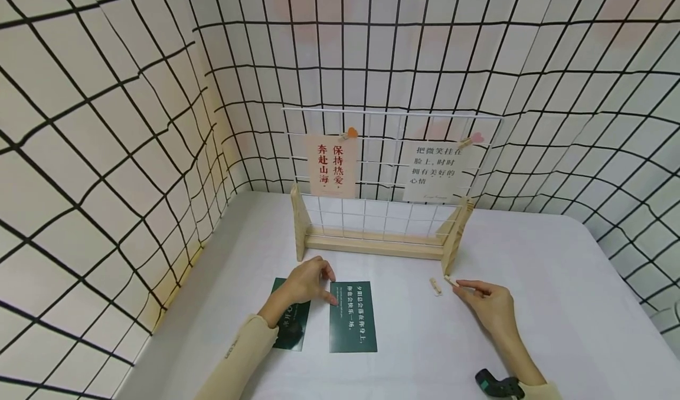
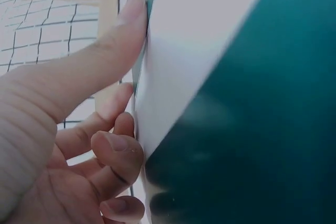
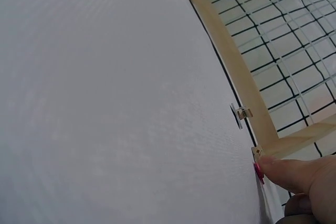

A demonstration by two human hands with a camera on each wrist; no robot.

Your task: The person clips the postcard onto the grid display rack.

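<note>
My left hand (image 1: 308,282) reaches to the upper left edge of a dark green card (image 1: 353,323) with white writing, lying flat on the table. Its thumb (image 2: 113,45) touches that card, with the other fingers loosely bent by the edge. Under the left forearm lies a second green card (image 1: 293,323), partly covered. On the right, my right hand (image 1: 491,308) pinches a small wooden clothespin (image 3: 257,153) with a pink piece, close to the rack's right foot. Another small wooden clothespin (image 1: 435,287) lies just left of it.
Behind the hands stands a white wire grid rack on a wooden base (image 1: 372,245). Clothespins hold a pink card (image 1: 332,179) and a white card (image 1: 435,179) on it. Black grid netting (image 1: 393,46) over white cloth encloses the back and sides of the white table (image 1: 531,252).
</note>
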